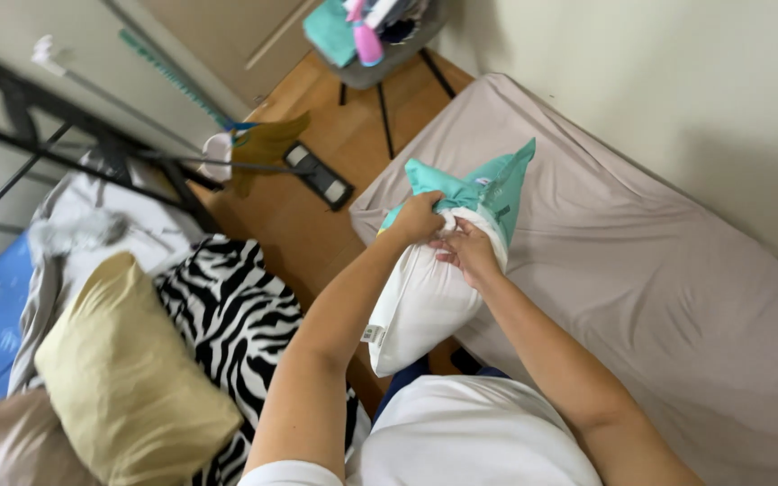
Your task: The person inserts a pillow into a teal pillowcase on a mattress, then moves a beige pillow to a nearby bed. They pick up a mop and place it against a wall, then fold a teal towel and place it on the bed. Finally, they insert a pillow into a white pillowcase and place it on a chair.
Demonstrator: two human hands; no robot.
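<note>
Over the mattress, both hands' grip, left hand and right hand, closed on white pillow.

A mattress in a taupe fitted sheet lies against a plain pale wall on the right. Between it and a heap of bedding on the left runs a strip of wooden floor, where a flat mop lies. The heap holds a zebra-print blanket and a mustard pillow. A black metal frame crosses the upper left, and a grey folding stool piled with cloths stands at the top
</note>
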